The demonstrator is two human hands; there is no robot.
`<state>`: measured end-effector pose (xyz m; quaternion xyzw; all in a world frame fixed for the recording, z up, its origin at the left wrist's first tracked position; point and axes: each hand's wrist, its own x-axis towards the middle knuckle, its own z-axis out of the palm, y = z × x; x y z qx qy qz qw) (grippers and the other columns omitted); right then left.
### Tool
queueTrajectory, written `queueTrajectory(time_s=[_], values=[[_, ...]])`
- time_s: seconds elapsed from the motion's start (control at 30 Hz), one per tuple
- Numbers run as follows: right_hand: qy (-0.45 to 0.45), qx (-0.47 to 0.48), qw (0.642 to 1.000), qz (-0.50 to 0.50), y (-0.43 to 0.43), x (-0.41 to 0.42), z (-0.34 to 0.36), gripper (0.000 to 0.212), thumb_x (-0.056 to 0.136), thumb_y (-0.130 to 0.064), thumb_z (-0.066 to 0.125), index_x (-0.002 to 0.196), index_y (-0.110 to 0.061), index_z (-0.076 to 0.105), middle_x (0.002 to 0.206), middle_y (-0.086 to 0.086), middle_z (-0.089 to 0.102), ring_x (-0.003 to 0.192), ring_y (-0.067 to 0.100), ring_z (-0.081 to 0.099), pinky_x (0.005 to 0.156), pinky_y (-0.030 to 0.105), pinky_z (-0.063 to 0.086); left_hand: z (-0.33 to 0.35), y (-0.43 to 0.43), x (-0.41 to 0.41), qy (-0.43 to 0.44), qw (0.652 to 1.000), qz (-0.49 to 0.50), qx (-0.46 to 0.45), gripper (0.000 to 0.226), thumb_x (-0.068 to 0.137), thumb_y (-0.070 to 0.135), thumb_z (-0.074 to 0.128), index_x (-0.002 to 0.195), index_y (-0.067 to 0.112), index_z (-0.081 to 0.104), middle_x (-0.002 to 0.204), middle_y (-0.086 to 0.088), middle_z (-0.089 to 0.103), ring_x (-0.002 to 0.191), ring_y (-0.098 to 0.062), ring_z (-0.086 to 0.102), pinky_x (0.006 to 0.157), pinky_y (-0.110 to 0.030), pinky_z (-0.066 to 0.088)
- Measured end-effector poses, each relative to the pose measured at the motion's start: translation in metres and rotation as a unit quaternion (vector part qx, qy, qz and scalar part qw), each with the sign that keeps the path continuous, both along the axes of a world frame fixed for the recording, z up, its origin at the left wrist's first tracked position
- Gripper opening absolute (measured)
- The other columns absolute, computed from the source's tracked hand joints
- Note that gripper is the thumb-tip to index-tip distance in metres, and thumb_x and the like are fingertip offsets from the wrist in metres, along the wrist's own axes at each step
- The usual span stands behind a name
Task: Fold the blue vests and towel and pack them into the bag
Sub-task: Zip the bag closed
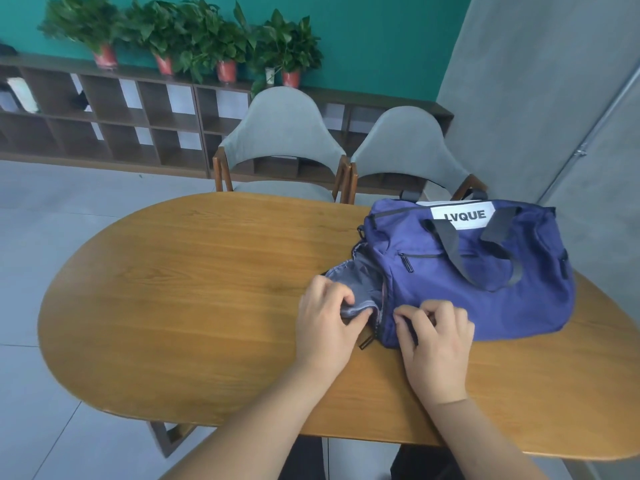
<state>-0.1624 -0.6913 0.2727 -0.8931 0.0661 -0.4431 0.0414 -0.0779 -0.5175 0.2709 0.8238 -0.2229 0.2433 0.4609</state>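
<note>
Duffel bag [485,282], blue with a white LVQUE label [464,216], lies on its side right of centre in the frame, on the oval wooden table [190,289]. Its dark handles [450,247] are flopped across its upper side. We see the end pocket at its left end unzipped, with grey lining showing.

Left hand [327,320] pinches the end-pocket flap [360,282] at its lower edge, thumb and fingers closed on the grey lining. Right hand [436,344] is just right of it, fingers curled into the blue fabric at the bag's lower left corner. Both grips sit at the bag's near-left end, either side of the zipper line; the rest of the bag extends up and right from them. Zipper pull [364,344] lies on the table between the hands.

Two grey chairs [282,133] stand behind the table.
</note>
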Motion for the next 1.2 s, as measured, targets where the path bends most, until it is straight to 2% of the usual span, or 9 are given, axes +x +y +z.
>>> queueTrajectory(time_s=[0.13,0.3,0.47,0.53,0.6,0.7,0.83,0.97,1.2], values=[[-0.002,-0.007,1.000,0.009,0.000,0.000,0.001,0.013,0.090,-0.026,0.074,0.098,-0.018,0.079,0.090,0.004,0.054,0.080,0.029,0.047,0.068,0.042,0.033,0.001,0.006,0.000,0.025,0.997,0.079,0.012,0.052,0.067,0.047,0.093,0.070,0.027,0.046,0.067,0.015,0.044,0.070,-0.013,0.047,0.071,-0.037,0.034],[0.006,-0.016,0.999,0.028,0.002,0.000,0.000,0.018,0.091,-0.031,0.074,0.103,-0.019,0.080,0.088,0.002,0.056,0.078,0.029,0.050,0.068,0.041,0.033,-0.001,0.006,0.001,0.193,0.975,0.069,-0.091,0.057,0.064,0.061,0.084,0.077,0.027,0.040,0.058,0.012,0.061,0.057,-0.011,0.058,0.064,-0.035,0.046],[0.022,-0.026,0.999,0.032,0.006,-0.001,-0.001,0.030,0.086,-0.031,0.078,0.112,-0.019,0.079,0.092,0.003,0.055,0.081,0.030,0.051,0.068,0.043,0.036,-0.007,0.005,0.003,0.128,0.989,0.028,-0.064,0.047,0.082,0.064,0.069,0.061,0.023,0.059,0.062,0.010,0.064,0.058,-0.011,0.060,0.060,-0.033,0.051],[0.037,-0.032,0.998,0.030,0.007,-0.002,0.000,0.037,0.083,-0.033,0.079,0.117,-0.018,0.078,0.095,0.004,0.055,0.083,0.030,0.050,0.069,0.043,0.037,-0.009,0.003,0.004,0.084,0.993,-0.046,-0.065,0.036,0.097,0.055,0.065,0.081,0.024,0.077,0.092,0.014,0.071,0.072,-0.004,0.067,0.071,-0.036,0.056],[0.052,-0.037,0.998,0.027,0.007,-0.003,0.000,0.042,0.082,-0.036,0.080,0.120,-0.018,0.077,0.097,0.005,0.055,0.084,0.030,0.049,0.070,0.043,0.038,-0.008,0.002,0.004,0.042,0.994,-0.092,-0.028,0.028,0.103,0.048,0.061,0.115,0.029,0.079,0.111,0.014,0.060,0.083,-0.002,0.065,0.082,-0.040,0.055],[0.066,-0.038,0.997,0.021,0.007,-0.002,0.000,0.047,0.083,-0.042,0.081,0.123,-0.018,0.075,0.098,0.006,0.054,0.086,0.031,0.049,0.071,0.043,0.038,-0.003,0.000,-0.002,0.014,0.994,-0.073,0.081,0.039,0.102,0.046,0.059,0.140,0.038,0.063,0.103,0.013,0.048,0.086,-0.005,0.054,0.088,-0.040,0.048],[0.070,-0.036,0.997,0.008,0.006,-0.002,-0.001,0.048,0.084,-0.047,0.082,0.122,-0.019,0.076,0.097,0.006,0.053,0.086,0.031,0.048,0.071,0.042,0.036,0.004,0.002,-0.009,0.031,0.977,-0.132,0.165,0.061,0.095,0.036,0.063,0.153,0.041,0.045,0.090,0.017,0.059,0.079,-0.001,0.054,0.092,-0.036,0.045],[0.075,-0.034,0.997,0.004,0.004,-0.002,-0.004,0.049,0.083,-0.044,0.083,0.123,-0.018,0.075,0.096,0.006,0.053,0.085,0.031,0.049,0.071,0.043,0.037,0.008,0.001,-0.009,0.061,0.973,-0.141,0.174,0.080,0.084,0.030,0.068,0.156,0.042,0.035,0.103,0.018,0.058,0.087,0.004,0.049,0.096,-0.033,0.043],[0.066,-0.037,0.997,0.014,0.003,-0.001,-0.005,0.045,0.086,-0.040,0.081,0.122,-0.016,0.075,0.093,0.005,0.052,0.082,0.031,0.049,0.069,0.044,0.038,0.005,0.000,-0.008,0.107,0.963,-0.158,0.189,0.082,0.087,0.035,0.073,0.159,0.035,0.033,0.096,0.023,0.060,0.100,-0.006,0.058,0.102,-0.036,0.043]])
